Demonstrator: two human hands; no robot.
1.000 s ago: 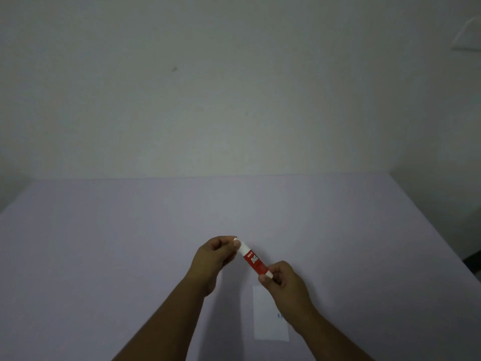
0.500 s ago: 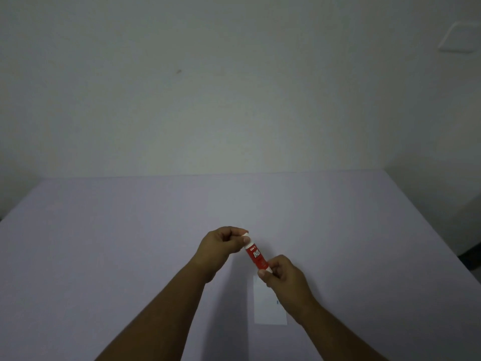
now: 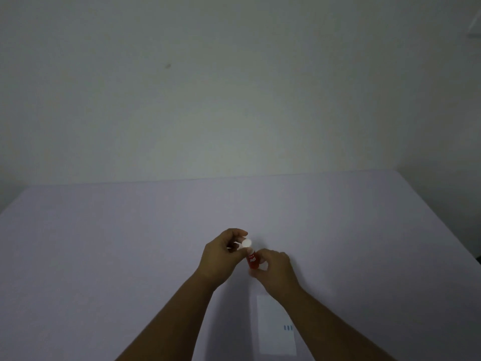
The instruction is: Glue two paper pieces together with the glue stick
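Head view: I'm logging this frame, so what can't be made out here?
- Glue stick: label blurred; base hidden by the right hand.
- White cap at the left hand: motion blur hides whether it is off.
- Paper: right forearm covers one corner; blue marks too small; a second piece cannot be told apart.

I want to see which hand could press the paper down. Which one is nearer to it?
Right. The right hand hovers just beyond the paper, its forearm crossing above it; the left hand is farther left.
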